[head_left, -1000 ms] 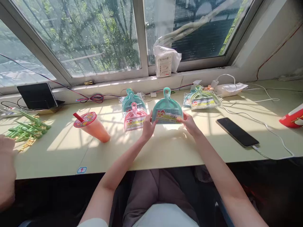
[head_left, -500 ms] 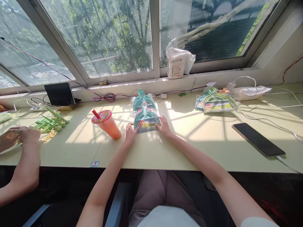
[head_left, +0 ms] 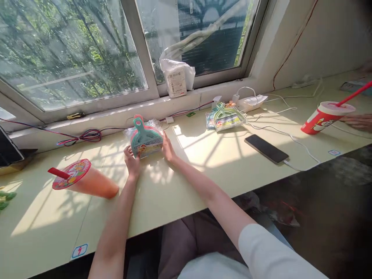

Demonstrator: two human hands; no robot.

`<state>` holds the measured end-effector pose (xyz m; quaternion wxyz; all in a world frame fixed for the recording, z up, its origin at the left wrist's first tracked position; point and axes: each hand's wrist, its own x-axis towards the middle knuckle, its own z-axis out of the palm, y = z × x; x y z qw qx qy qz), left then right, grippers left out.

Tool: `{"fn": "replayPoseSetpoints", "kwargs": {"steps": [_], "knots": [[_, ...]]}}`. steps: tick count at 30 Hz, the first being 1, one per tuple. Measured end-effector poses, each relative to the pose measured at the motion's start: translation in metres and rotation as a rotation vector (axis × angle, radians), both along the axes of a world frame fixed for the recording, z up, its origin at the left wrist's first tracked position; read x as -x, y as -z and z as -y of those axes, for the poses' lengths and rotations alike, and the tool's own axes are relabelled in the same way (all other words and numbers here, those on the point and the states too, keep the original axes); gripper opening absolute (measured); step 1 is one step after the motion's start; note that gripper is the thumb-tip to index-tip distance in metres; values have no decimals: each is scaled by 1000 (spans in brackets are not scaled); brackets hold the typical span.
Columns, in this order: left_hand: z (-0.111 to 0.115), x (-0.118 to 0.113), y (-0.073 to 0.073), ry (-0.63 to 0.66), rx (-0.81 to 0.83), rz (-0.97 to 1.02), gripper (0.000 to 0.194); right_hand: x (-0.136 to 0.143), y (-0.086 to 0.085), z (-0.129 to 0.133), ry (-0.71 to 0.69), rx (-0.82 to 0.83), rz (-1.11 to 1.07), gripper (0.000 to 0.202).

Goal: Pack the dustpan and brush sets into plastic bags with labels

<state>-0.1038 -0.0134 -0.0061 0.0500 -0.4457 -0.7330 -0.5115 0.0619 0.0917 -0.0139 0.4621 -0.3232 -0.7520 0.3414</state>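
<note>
Both my hands grip the sides of a stack of small dustpan-and-brush sets [head_left: 148, 141] in clear plastic wrapping. The front set is teal, with a ring-shaped handle pointing up and a printed label low down; a pink edge and handle show behind it. At the stack's left edge is my left hand [head_left: 132, 162], fingers curled round the side. My right hand [head_left: 167, 148] presses on the right edge, its fingers partly hidden behind the pack. More sets, a green dustpan set [head_left: 228, 117] over a blue one, lie apart on the table to the right.
An orange drink cup [head_left: 95, 181] with a red straw leans on the left. On the right are a phone [head_left: 266, 148] on a cable, a red cup [head_left: 325, 118] and another person's hand [head_left: 359, 121]. Tissues [head_left: 176, 81] stand on the sill; bundled wires [head_left: 90, 135] lie below it.
My view has turned to the right, bringing the red cup into sight. The front dustpan set now stands closer against the others behind it, tilted more upright between my hands.
</note>
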Motion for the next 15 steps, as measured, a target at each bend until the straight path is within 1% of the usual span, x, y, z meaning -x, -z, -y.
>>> {"fn": "replayPoseSetpoints", "kwargs": {"steps": [2, 5, 6, 7, 8, 9, 11, 13, 15], "knots": [[-10, 2, -3, -26, 57, -77, 54, 10, 1, -7, 74, -43, 91, 82], [-11, -5, -6, -179, 139, -276, 57, 17, 2, -11, 161, -94, 211, 75], [-8, -10, -6, -245, 148, -321, 60, 17, 2, -11, 169, -92, 234, 74], [-6, -14, -7, -280, 153, -365, 64, 16, 1, -11, 165, -83, 243, 73], [-3, -18, -8, -297, 153, -412, 66, 15, 0, -10, 150, -67, 242, 73], [-2, -22, -8, -287, 157, -461, 66, 13, -1, -10, 132, -43, 237, 73], [-3, -28, -10, -174, 192, -563, 56, 10, -4, -11, 109, 22, 233, 74], [-9, -31, -10, 15, 263, -628, 38, 9, -5, -13, 103, 84, 240, 76], [-16, -30, -9, 198, 332, -634, 23, 9, -3, -16, 90, 107, 229, 78]]}}
